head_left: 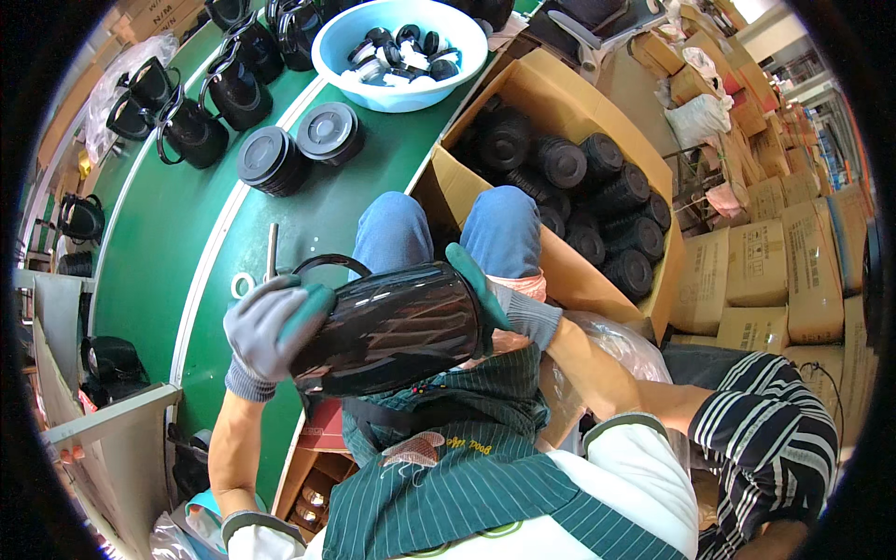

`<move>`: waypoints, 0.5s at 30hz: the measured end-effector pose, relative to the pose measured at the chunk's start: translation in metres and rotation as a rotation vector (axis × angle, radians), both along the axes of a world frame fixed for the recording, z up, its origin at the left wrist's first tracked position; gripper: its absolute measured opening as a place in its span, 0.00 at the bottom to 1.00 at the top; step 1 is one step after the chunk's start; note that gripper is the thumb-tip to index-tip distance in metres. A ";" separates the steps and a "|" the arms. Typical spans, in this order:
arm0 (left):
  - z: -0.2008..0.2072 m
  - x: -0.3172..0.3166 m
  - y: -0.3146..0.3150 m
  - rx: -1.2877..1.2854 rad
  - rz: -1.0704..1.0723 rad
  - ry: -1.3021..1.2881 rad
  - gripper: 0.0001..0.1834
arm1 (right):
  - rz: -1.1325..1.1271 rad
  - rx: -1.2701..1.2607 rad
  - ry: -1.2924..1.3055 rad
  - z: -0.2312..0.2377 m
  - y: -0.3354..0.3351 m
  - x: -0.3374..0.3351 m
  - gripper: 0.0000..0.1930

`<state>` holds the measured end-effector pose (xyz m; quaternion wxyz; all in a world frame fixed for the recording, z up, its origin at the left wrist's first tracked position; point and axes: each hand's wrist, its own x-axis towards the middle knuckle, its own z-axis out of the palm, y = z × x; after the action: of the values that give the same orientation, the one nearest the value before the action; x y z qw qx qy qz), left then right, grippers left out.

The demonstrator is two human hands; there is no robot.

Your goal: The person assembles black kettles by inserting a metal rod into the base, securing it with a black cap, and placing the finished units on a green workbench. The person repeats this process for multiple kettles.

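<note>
A glossy black jug lies on its side above my lap, held between my two gloved hands. My left hand, in a grey and green glove, grips one end of it. My right hand wraps the other end, thumb side up. The jug's curved handle points away from me. Just beyond my left hand, a thin metal rod and a white ring are on the green work surface. My fingers hide both ends of the jug.
Stacked dark round lids stand ahead, near a light-blue basin of small black and white parts. Several black jugs stand at the far left. An open carton of stacked lids is at the right. A co-worker's striped sleeve shows beside me.
</note>
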<state>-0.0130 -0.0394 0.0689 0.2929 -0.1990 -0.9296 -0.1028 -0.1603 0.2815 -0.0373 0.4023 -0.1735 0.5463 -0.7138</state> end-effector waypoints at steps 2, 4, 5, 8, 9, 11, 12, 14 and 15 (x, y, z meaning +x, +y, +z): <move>-0.022 0.001 -0.016 0.249 0.104 -0.134 0.15 | 0.092 0.128 -0.003 0.020 -0.005 0.003 0.33; -0.050 0.013 -0.023 0.513 0.284 -0.261 0.15 | 0.176 0.158 0.139 0.049 0.002 -0.006 0.39; -0.055 0.013 -0.020 0.599 0.290 -0.272 0.15 | 0.138 0.176 0.578 0.060 0.005 -0.005 0.44; -0.064 -0.008 -0.002 0.650 0.247 -0.335 0.15 | 0.017 -0.024 1.042 0.051 0.014 0.005 0.60; -0.066 -0.008 0.002 0.650 0.253 -0.358 0.15 | 0.051 -0.151 1.085 0.042 0.009 0.007 0.66; -0.066 -0.013 -0.006 0.648 0.274 -0.360 0.15 | -0.009 0.093 1.208 0.035 -0.001 0.005 0.64; -0.063 -0.019 -0.011 0.656 0.276 -0.358 0.15 | -0.075 0.318 1.454 0.034 0.001 -0.008 0.63; -0.063 -0.037 -0.007 0.682 0.228 -0.433 0.15 | -0.214 0.868 1.796 0.022 0.029 -0.009 0.61; -0.059 -0.043 -0.006 0.677 0.211 -0.462 0.15 | -0.367 0.975 1.595 -0.001 0.026 0.010 0.59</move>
<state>-0.0558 -0.0459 0.0101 0.1344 0.0328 -0.8999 -0.4137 -0.1506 0.3072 -0.0384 -0.1793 -0.3340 0.9161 -0.1306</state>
